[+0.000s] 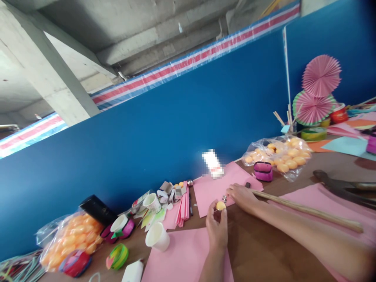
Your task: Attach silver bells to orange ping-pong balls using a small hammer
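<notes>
My left hand [217, 227] pinches a small yellow-orange plastic ball [221, 205] between thumb and fingers, above the near edge of a pink paper sheet. Just beyond the ball is a little cluster of shiny silver pieces [225, 198], perhaps small bells. My right hand [242, 197] reaches in from the right with its fingers extended down beside those pieces; nothing can be seen in its grip. The pink sheet [205, 194] lies under its fingertips. Close to the right wrist is a wooden stick [308, 209], with a small dark block [248, 185] near its far end.
Bags of orange balls lie at left [79, 235] and back right [289, 154]. White paper cups [158, 237], pink strips [183, 205] and tape rolls [117, 256] crowd the left. A dark curved tool [331, 182] lies right. A blue partition [176, 129] stands behind.
</notes>
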The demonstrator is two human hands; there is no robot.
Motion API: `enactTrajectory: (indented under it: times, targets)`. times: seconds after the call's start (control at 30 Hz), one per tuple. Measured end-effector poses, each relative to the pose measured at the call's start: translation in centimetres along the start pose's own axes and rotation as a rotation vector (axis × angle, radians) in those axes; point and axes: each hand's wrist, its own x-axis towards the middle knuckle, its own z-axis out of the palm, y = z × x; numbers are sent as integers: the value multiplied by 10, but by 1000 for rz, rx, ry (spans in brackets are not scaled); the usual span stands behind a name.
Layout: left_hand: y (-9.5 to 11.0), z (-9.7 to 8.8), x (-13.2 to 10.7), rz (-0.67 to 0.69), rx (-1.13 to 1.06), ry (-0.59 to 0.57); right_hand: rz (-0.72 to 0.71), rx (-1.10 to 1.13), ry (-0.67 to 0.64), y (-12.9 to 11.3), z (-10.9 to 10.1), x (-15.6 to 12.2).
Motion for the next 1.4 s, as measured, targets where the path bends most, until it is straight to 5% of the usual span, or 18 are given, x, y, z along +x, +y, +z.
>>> enactTrajectory:
  times: [1.4]
  targets:
    - [-1, 1, -3, 1, 63, -33, -26, 220, 150, -2, -4, -9]
